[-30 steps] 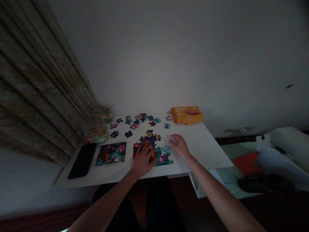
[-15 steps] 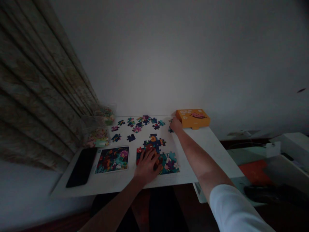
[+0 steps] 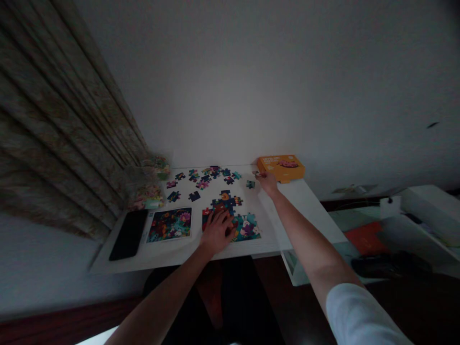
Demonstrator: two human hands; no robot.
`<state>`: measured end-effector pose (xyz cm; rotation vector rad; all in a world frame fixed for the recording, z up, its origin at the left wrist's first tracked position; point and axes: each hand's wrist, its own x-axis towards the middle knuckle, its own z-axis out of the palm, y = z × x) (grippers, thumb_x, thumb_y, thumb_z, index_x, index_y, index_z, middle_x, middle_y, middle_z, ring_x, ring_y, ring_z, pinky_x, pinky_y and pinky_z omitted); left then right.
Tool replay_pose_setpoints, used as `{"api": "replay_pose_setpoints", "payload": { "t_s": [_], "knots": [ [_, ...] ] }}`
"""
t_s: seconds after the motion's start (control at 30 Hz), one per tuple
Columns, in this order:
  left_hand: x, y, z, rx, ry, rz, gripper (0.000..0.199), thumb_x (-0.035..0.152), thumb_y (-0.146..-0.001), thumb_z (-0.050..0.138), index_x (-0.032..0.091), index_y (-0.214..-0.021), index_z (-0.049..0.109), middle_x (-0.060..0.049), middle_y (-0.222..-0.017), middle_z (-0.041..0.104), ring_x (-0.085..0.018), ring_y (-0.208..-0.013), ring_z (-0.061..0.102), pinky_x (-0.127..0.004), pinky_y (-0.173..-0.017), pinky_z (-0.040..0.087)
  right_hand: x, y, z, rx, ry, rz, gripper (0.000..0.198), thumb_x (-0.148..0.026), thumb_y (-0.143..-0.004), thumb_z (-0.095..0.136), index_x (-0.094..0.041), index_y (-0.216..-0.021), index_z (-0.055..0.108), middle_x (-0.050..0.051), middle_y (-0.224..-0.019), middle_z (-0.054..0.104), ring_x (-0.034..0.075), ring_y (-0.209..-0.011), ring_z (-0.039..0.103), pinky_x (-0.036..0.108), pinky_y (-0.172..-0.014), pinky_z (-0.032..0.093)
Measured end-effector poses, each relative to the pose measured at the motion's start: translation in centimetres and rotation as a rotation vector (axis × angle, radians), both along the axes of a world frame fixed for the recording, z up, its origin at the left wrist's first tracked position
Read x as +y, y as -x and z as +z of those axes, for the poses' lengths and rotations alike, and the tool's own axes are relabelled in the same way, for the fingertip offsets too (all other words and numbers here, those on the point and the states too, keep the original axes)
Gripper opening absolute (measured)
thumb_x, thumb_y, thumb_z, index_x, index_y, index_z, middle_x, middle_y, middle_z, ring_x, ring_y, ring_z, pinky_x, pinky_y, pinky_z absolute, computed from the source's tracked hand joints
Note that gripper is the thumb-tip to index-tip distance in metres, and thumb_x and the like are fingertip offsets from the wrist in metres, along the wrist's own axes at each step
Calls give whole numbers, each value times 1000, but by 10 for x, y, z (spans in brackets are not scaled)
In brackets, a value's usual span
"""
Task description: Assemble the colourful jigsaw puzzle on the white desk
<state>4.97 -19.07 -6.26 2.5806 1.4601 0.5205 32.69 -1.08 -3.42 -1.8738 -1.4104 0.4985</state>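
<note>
Since the earlier frame, the right hand [image 3: 269, 183] is showing a shift from beside the partly assembled puzzle [image 3: 247, 227] to the far part of the surface [image 3: 305, 206], while the left hand [image 3: 215, 232] is keeping its place on the puzzle. The right hand is now reaching with bent fingers to a small puzzle piece [image 3: 255, 173] that is lying just beside the left end of the orange box [image 3: 282, 167]; its fingertips are meeting the edge of this piece, but whether they are gripping it one cannot tell. A teal piece [image 3: 250, 184] is lying nearer the person, apart from the fingers. The left hand is resting palm down with its fingers spread, covering part of the puzzle, which is lying near the front edge of the surface. Behind the puzzle, loose pieces [image 3: 203, 184] are lying scattered toward the wall [image 3: 230, 105], some of them touching or overlapping. To the puzzle's left, a printed picture card [image 3: 169, 225] is lying flat, and a black slab [image 3: 128, 235] is lying just beside it. Clear bags [image 3: 146, 195] with colourful contents are standing at the back left, near the curtain [image 3: 64, 110].
</note>
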Motion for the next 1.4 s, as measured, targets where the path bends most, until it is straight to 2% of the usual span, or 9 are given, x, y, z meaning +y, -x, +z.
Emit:
{"api": "replay_pose_setpoints", "payload": {
  "t_s": [0.2,0.3,0.4,0.53,0.7,0.9,1.07,1.2,1.4],
  "knots": [
    [0,-1,2,85,-32,-13,41,37,-101,51,22,-136,65,-13,-150,58,-30,-142,51,-57,-124,33,-127,-14,-21,769,-26,60,46,-53,-58,86,-23,-68,53,3,-75,72,24,-78,73,34,-68,59],
    [-1,-7,7,115,-53,-40,40,34,-100,50,23,-135,65,-13,-146,62,-31,-139,53,-56,-122,34,-183,-16,-32,794,14,73,47,-56,-60,85,-23,-72,55,4,-79,74,23,-76,73,29,-60,55],
    [-9,-22,13,119,-49,-90,37,25,-100,48,25,-132,66,-12,-137,67,-29,-131,59,-52,-118,40,-210,-17,-35,674,13,109,42,-57,-66,82,-23,-76,59,2,-72,71,20,-68,69,27,-55,50],
    [-28,-54,18,86,-36,-211,34,18,-100,50,23,-129,66,-9,-133,68,-25,-124,62,-42,-112,46,-213,-20,-36,545,-21,194,42,-55,-68,79,-23,-91,63,3,-79,75,21,-70,70,31,-63,54],
    [-42,-76,11,16,-51,-243,24,21,-100,54,24,-118,69,-8,-125,70,-25,-123,62,-45,-109,47,-208,-30,-37,478,15,353,37,-49,-76,73,-23,-100,65,5,-90,77,21,-81,73,35,-79,56],
    [-38,-74,4,-66,-61,-244,26,19,-97,59,23,-121,68,-7,-125,71,-26,-120,64,-46,-108,47,-201,-42,-36,397,146,528,33,-33,-82,72,-22,-113,67,2,-88,75,18,-83,72,32,-81,57],
    [-38,-75,5,-50,-61,-222,28,19,-97,59,20,-125,65,-10,-127,70,-26,-120,64,-46,-106,49,-189,-44,-36,368,187,577,23,-23,-80,73,-21,-102,75,6,-101,79,21,-93,73,37,-90,58],
    [-40,-75,7,-8,-73,-264,31,23,-100,57,22,-130,64,-10,-136,67,-27,-127,61,-48,-113,45,-182,-41,-35,263,169,611,28,-13,-78,70,-23,-102,80,6,-111,79,24,-103,73,42,-101,55],
    [-30,-70,6,99,-28,-422,44,38,-104,53,25,-146,55,-10,-157,52,-28,-146,47,-52,-123,33,-184,-32,-35,84,99,603,35,-6,-79,67,-23,-106,80,7,-104,78,20,-91,72,35,-89,57]
  ]
}}
